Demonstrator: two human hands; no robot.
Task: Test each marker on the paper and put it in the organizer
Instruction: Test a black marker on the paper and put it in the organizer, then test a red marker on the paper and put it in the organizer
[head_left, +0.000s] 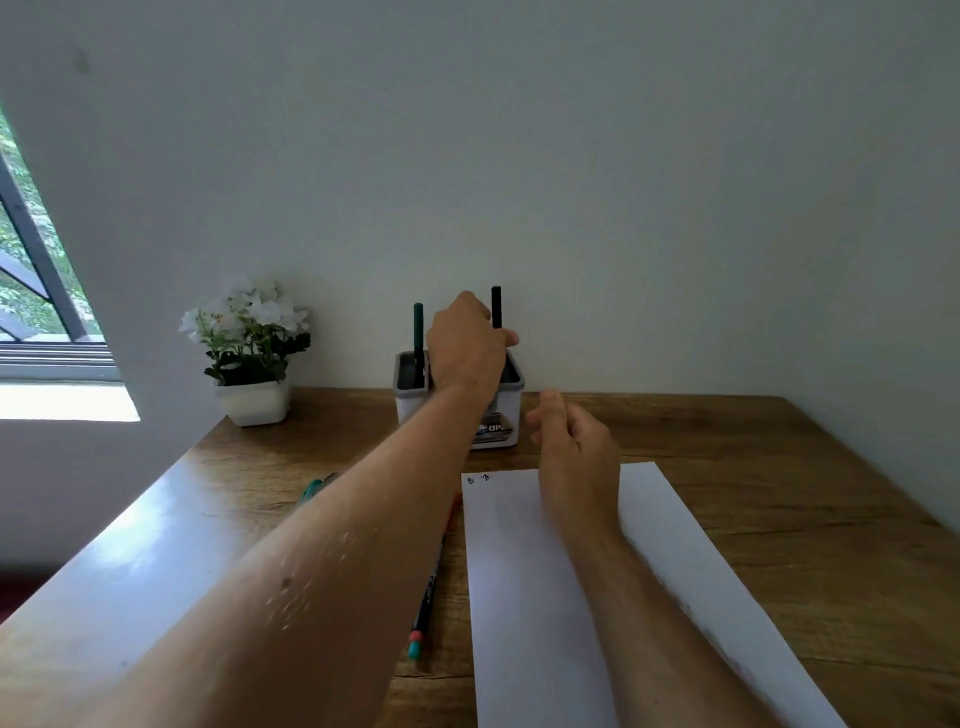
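- Your left hand (467, 343) reaches over the organizer (460, 400) at the back of the table (779, 467), with its fingers curled around the black marker (496, 307). The marker stands nearly upright, its lower part hidden behind the hand.
- Your right hand (576, 441) hovers loose and half-curled above the top of the paper (545, 597), holding nothing.
- A green marker (418, 332) already stands in the left side of the organizer. I cannot tell which compartment the black one is entering.
- Two small test scribbles (479, 479) sit at the paper's top left corner, so I judge that two markers are tested and this drop is the second one.
- Lower the black marker straight down until it bottoms out, and only then let your fingers go. Released from a tilt, it may tip against the rim or knock the green one.
- The organizer looks light. Steady it with your free right hand if it shifts.
- More markers lie to the left of the paper: one with a teal end (423, 608) just beside the sheet, and another teal one (314, 488) farther back, partly hidden by your forearm. Take the near one next.
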